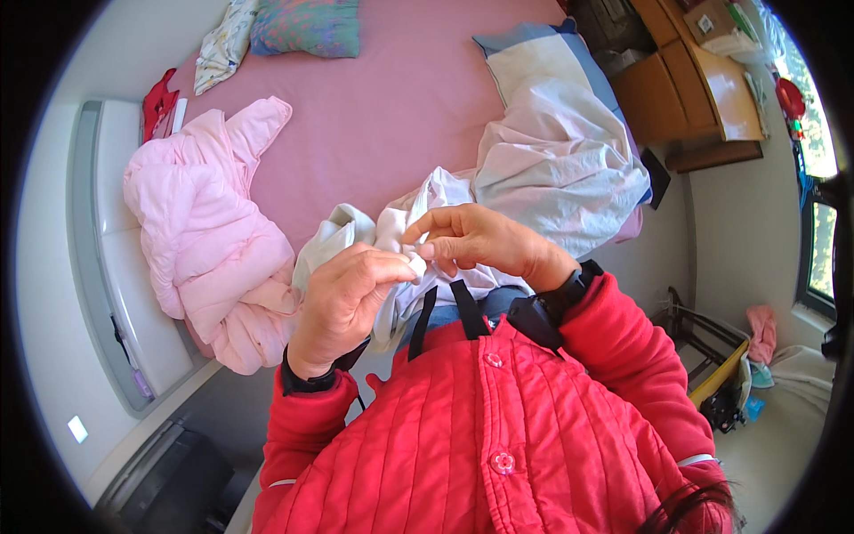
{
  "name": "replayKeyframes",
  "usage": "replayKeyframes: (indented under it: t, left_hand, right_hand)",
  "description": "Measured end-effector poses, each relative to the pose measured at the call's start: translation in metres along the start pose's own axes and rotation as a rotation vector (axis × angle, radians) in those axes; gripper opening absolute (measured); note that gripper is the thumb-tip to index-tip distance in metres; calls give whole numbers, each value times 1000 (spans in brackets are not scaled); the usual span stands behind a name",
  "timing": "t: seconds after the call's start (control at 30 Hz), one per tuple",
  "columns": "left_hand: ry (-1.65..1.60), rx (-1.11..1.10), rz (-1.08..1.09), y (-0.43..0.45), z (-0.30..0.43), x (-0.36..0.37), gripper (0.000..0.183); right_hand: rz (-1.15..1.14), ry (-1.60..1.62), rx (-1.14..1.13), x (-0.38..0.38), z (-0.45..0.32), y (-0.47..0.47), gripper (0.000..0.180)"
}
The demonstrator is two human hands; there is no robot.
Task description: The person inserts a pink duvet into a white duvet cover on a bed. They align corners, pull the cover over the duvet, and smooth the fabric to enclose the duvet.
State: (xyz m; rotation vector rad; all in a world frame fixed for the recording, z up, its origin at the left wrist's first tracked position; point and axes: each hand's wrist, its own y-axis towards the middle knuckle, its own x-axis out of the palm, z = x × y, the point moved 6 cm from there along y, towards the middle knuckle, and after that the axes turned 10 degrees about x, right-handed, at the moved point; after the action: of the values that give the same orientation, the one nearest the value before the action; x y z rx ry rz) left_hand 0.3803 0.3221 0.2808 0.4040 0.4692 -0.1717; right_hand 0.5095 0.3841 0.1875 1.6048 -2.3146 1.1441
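Just above my lap, my left hand (347,287) pinches a small bunched bit of white cloth (417,263) between thumb and fingers. My right hand (477,240) is close beside it, fingers bent, with its thumb tip against or just by the pinched bit; whether it grips the fabric I cannot tell. The rest of the white cloth (444,190) lies crumpled over my legs and the bed's near edge, partly hidden behind both hands. Two black straps (469,310) hang down below the hands, over the front of my red quilted jacket (434,427).
A bed with a pink sheet (380,120) spreads ahead. On it lie a pink padded jacket (207,220), a rumpled pale cover (560,160), a blue-and-cream pillow (534,57) and a patterned cushion (307,27). A wooden cabinet (667,93) stands at the right.
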Motion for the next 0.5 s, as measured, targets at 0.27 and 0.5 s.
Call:
replayKeyframes:
  t: [0.27, 0.5]
  left_hand:
    - [-8, -30, -40, 10, -2, 30, 14]
    - [-123, -278, 40, -2, -16, 45, 9]
  right_hand:
    - [56, 69, -57, -25, 15, -25, 16]
    - [132, -39, -129, -34, 23, -25, 10]
